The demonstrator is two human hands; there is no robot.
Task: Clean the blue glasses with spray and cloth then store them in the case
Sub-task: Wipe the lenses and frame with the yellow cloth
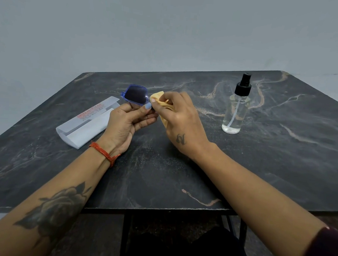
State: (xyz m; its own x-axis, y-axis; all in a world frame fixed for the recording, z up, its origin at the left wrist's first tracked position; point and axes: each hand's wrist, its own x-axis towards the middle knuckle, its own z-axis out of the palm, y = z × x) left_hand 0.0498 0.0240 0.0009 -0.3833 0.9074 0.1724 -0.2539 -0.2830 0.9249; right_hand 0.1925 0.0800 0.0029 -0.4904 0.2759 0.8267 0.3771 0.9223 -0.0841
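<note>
Gripping the blue glasses (135, 95) above the table (281, 154), the left hand (129, 121) keeps their long axis running left-right. The right hand (182, 116) pinches the cloth (158, 96) against the nearer right-hand lens; the case (85, 122) lies just left

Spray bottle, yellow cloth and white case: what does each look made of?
The clear spray bottle looks like glossy transparent plastic or glass, I cannot tell which; the dip tube shows through it, under a matte black pump top. The yellow cloth pinched in the right hand folds softly, likely microfibre. The open white case looks like matte, stiff plastic with printed red lettering.
</note>
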